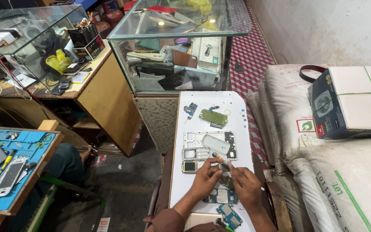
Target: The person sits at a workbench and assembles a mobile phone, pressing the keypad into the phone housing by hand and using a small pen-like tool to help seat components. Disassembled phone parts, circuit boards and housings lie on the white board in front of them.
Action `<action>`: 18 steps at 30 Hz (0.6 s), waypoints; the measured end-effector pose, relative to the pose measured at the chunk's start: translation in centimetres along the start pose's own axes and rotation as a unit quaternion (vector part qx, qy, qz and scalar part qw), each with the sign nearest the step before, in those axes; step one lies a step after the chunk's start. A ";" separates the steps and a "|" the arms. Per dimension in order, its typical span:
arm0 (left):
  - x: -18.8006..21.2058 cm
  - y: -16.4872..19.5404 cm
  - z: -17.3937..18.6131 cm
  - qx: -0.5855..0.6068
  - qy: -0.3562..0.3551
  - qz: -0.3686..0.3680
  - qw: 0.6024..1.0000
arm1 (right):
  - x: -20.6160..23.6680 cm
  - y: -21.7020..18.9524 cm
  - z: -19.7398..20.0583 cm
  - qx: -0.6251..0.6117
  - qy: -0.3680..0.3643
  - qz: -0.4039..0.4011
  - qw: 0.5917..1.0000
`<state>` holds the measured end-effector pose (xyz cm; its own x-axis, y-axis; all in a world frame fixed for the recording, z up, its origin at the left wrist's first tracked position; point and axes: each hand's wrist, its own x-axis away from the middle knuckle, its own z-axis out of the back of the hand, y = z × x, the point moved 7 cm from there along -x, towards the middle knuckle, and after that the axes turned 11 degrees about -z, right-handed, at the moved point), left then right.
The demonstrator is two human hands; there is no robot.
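Note:
On a white board lie the parts of a taken-apart phone. My left hand and my right hand meet over its near half, and both pinch one small grey part between the fingertips. A thin tool sticks out of my right hand to the right. Just beyond my fingers lies a white phone frame with a white oval piece on it. A small screen module sits left of my left hand. Blue circuit boards lie under and near my wrists. A green circuit board is farther up.
A glass display case full of phone items stands beyond the board. White sacks and a boxed appliance are stacked on the right. At left, another person's leg shows beside a blue work mat holding phones and tools.

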<state>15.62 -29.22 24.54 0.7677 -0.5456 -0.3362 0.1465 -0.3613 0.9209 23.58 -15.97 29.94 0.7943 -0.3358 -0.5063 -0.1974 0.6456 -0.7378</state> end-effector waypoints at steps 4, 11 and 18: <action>0.3 0.5 -0.2 -0.047 -0.015 -0.003 0.999 | 0.3 0.1 0.9 -0.054 0.041 -0.024 0.997; 0.8 -0.6 -0.2 -0.042 -0.008 -0.036 0.998 | 1.1 0.0 0.7 0.002 0.020 -0.009 1.000; -0.1 -3.5 -0.6 -0.010 0.001 -0.005 1.000 | 0.4 1.6 0.4 0.001 -0.002 -0.047 0.999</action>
<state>15.42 -27.48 21.49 0.7676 -0.5406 -0.3443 0.1660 -0.3513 0.9214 23.87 -14.80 28.74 0.8116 -0.3924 -0.4328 -0.1207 0.6122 -0.7814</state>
